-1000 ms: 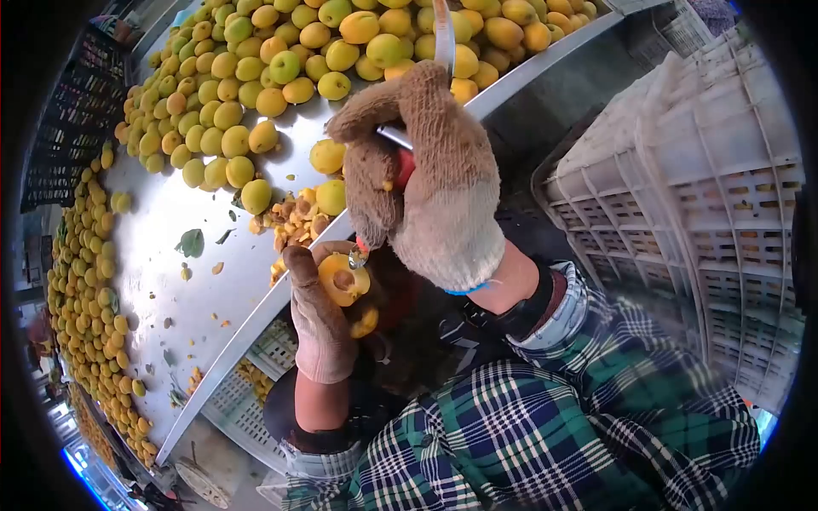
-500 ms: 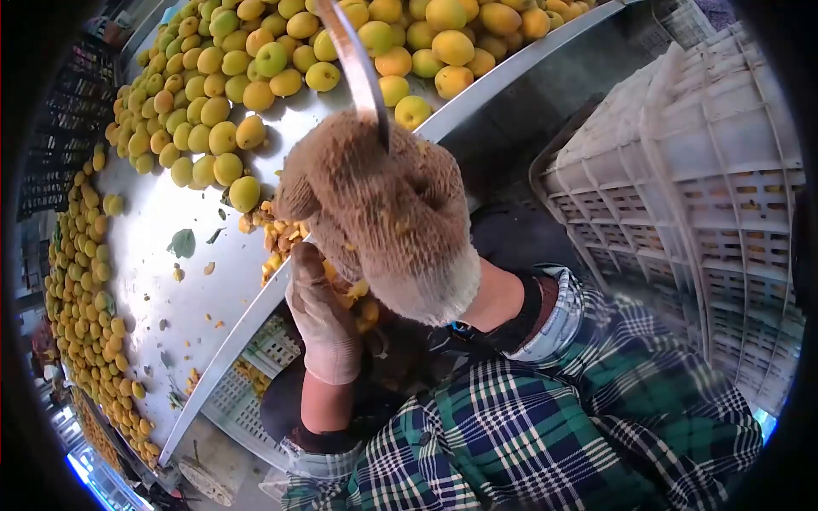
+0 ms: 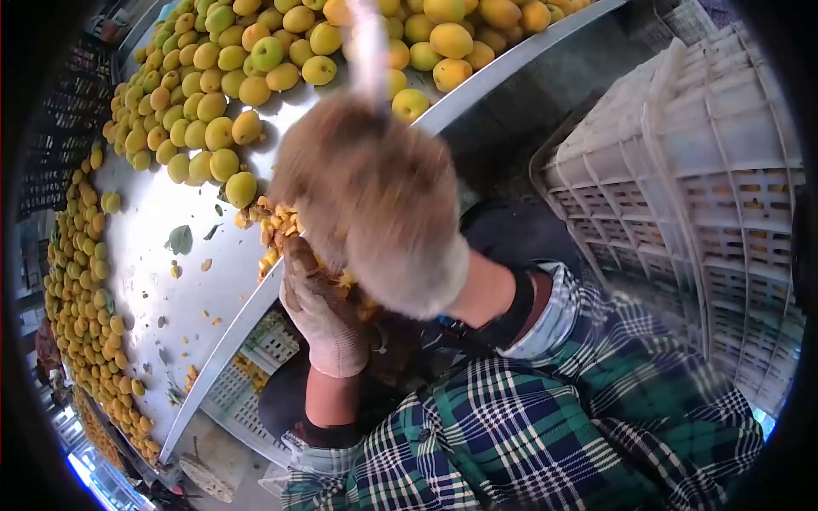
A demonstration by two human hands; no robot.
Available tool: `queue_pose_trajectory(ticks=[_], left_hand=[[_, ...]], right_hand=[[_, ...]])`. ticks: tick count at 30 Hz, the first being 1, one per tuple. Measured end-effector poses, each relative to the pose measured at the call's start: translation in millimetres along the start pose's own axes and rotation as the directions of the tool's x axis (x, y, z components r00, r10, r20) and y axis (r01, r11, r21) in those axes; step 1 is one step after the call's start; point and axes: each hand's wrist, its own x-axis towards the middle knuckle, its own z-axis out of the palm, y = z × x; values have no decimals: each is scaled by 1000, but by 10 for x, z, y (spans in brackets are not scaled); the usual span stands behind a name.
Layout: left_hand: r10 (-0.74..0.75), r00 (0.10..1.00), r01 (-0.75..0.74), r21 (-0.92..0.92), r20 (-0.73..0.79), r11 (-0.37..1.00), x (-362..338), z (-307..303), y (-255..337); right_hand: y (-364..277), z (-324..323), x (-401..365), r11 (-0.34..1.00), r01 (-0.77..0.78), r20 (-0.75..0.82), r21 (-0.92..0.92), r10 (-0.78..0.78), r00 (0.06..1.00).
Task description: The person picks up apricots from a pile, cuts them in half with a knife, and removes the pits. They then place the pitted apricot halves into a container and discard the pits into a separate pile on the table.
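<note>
My right hand [image 3: 366,204], in a brown-stained knit glove and blurred by motion, is closed on a knife whose curved blade [image 3: 368,51] points up and away from me. Just below and left of it is my left hand [image 3: 319,315], in a white glove with brown-stained fingers. Its fingers curl in beside the table's metal rim, partly hidden behind the right hand; what they hold cannot be made out. Orange fruit flesh [image 3: 345,279] shows at the left fingers. A heap of cut fruit pieces [image 3: 279,226] lies on the table against the rim.
Many whole yellow-green apricots [image 3: 217,132] cover the far and left parts of the metal table [image 3: 153,247]. A leaf [image 3: 180,239] and scraps lie on it. A white crate [image 3: 243,375] with fruit pieces sits under the rim. Stacked white crates [image 3: 673,170] stand at right.
My right hand, with the knife, has moved slightly left and up and is now blurred. The left hand has turned a little and moved slightly up.
</note>
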Motion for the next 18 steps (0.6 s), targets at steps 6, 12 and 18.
queue_pose_trajectory(ticks=[6, 12, 18], left_hand=[[-203, 935, 264, -192, 290, 945, 65, -156, 89], [-150, 893, 292, -291, 425, 911, 38, -201, 27], [-247, 772, 570, -465, 586, 678, 52, -185, 228]], right_hand=[[-11, -93, 111, 836, -378, -119, 398, 455, 882], [37, -139, 88, 911, -339, -49, 235, 359, 932], [7, -118, 49, 791, -416, 40, 448, 447, 894]])
